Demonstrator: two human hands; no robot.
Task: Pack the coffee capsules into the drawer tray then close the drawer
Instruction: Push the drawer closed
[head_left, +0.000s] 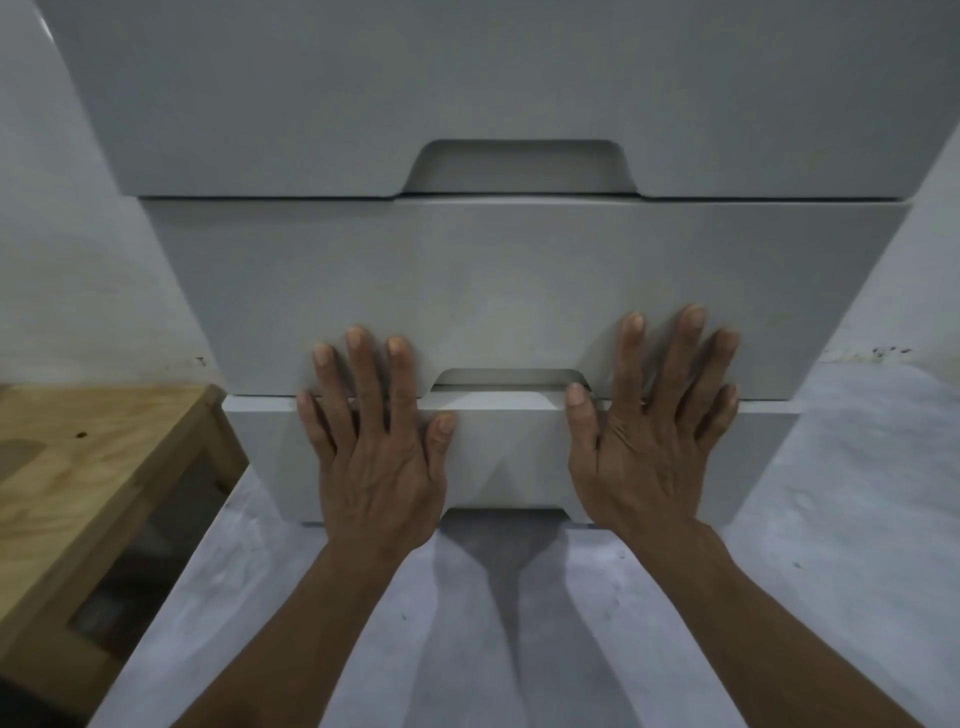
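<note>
Both hands (382, 452) (652, 441) flat on drawer (511, 447)

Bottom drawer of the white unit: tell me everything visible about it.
The bottom drawer is the lowest of three stacked white fronts, smooth and matte, perhaps painted board or plastic. A cut-out notch at its lower edge serves as a handle. Its front stands slightly proud of the drawer above, so it looks nearly shut. The left hand and right hand lie flat against it, fingers spread upward.

Three pale grey plastic drawer fronts (519, 291) stack before the fingers (363, 374). Two bare hands, left (379, 467) and right (649, 457), ten fingers. One light wooden cabinet (104, 467) beyond the left fingers.
</note>
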